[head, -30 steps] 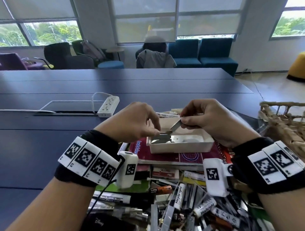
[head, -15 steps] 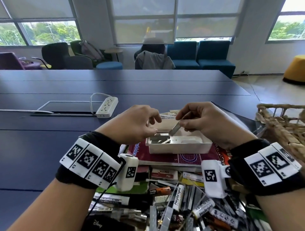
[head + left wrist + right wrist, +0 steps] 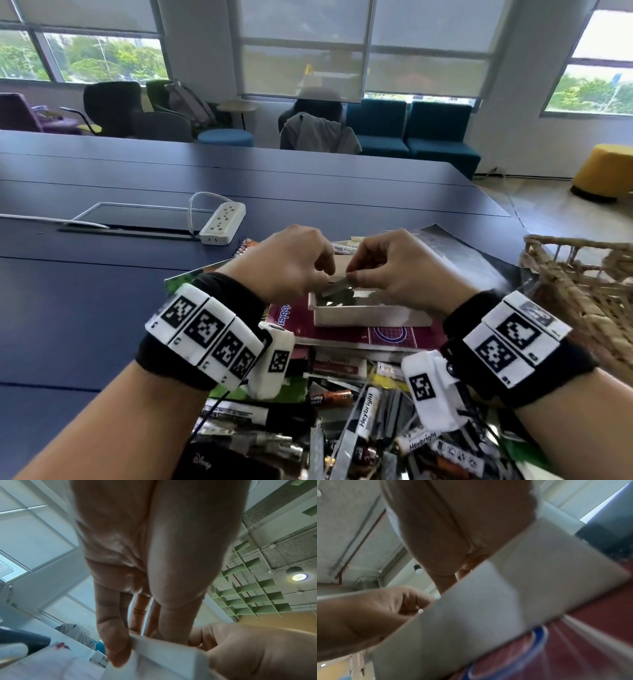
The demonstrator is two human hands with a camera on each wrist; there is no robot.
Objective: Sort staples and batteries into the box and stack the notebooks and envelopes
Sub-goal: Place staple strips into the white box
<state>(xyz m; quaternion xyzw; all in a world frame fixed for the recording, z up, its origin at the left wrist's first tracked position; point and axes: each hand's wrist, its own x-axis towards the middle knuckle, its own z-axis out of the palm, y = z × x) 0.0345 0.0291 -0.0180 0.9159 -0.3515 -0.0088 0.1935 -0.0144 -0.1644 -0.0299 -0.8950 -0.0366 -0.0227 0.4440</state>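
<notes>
Nearest the person, short of the white box: a loose heap of batteries and staple strips on the worktop — most of the sorting, I judge, is not yet done.

The box sits on a maroon notebook. Several grey strips already lie in its left end.

Over the box: right hand, fingers curled, pinches a staple strip angled down toward the strips inside. Left hand at the box's left end, fingers bent; the left wrist view shows fingertips on the box's edge. Whether it also touches the strip — cannot tell.

To do it well, probably: steady the box, lay the strip flat alongside the others, let go low so it does not break or bounce.

Beyond the box: a power strip.
</notes>
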